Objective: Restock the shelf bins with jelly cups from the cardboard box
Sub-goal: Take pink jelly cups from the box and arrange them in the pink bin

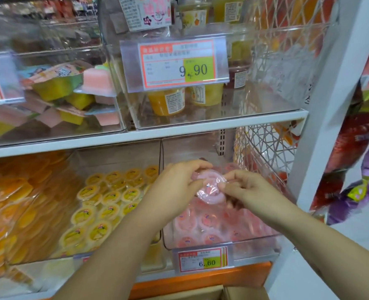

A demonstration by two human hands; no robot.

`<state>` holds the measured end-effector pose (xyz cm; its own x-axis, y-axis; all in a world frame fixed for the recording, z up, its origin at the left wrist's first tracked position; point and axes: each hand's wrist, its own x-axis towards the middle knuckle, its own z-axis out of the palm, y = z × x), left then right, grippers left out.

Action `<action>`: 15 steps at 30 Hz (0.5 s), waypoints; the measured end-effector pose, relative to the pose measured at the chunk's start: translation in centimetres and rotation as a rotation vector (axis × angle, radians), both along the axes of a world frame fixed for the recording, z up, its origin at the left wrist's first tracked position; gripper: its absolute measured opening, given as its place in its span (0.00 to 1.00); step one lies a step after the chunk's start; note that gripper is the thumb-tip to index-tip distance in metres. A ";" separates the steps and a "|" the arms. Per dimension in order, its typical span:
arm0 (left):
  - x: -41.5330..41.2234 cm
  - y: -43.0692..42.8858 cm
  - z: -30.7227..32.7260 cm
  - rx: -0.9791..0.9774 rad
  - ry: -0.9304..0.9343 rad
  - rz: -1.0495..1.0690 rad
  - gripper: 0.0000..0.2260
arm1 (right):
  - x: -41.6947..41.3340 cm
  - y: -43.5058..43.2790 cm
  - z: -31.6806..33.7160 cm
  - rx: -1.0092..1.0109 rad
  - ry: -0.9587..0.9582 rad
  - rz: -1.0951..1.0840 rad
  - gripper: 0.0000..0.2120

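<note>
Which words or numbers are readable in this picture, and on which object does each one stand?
"9.90": on the upper price tag, front of the tall-cup bin.
"6.60": on the lower price tag, front of the pink jelly cup bin.
Too blurred to read: the small print on both tags, the tall cup labels, the yellow jelly cup lids, the held pink jelly cup.

Clear bins (254,109) on white shelves (136,137)

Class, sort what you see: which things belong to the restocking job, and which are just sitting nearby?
Job: pink jelly cups, held by left hand and right hand; pink-cup bin; cardboard box.
Nearby: yellow jelly cups; tall fruit cups; 9.90 price tag; snack bags.
</note>
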<state>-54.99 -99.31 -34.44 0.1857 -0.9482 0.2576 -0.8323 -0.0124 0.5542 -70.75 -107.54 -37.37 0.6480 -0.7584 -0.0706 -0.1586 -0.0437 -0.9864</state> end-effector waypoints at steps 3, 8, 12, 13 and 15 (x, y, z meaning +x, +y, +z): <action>2.0 0.1 -0.3 -0.083 -0.147 0.111 0.14 | 1.4 -1.5 -1.2 0.098 -0.019 -0.200 0.01; 4.7 0.4 -1.9 -0.117 -0.148 0.231 0.11 | 4.7 -6.7 -3.0 0.213 0.090 -0.429 0.07; 5.0 0.2 -2.9 -0.093 -0.051 0.225 0.10 | 7.3 -9.4 -4.3 0.331 0.133 -0.509 0.04; 5.1 0.1 -3.0 -0.102 -0.038 0.219 0.10 | 7.8 -9.7 -4.6 0.384 0.094 -0.519 0.06; 5.2 0.0 -3.1 -0.123 -0.021 0.210 0.11 | 8.6 -10.2 -5.3 0.437 0.072 -0.470 0.11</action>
<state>-49.75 -99.36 -37.56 0.3693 -0.8506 0.3743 -0.8298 -0.1204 0.5450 -62.11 -117.72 -42.64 0.2363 -0.8517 -0.4677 -0.1293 0.4495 -0.8839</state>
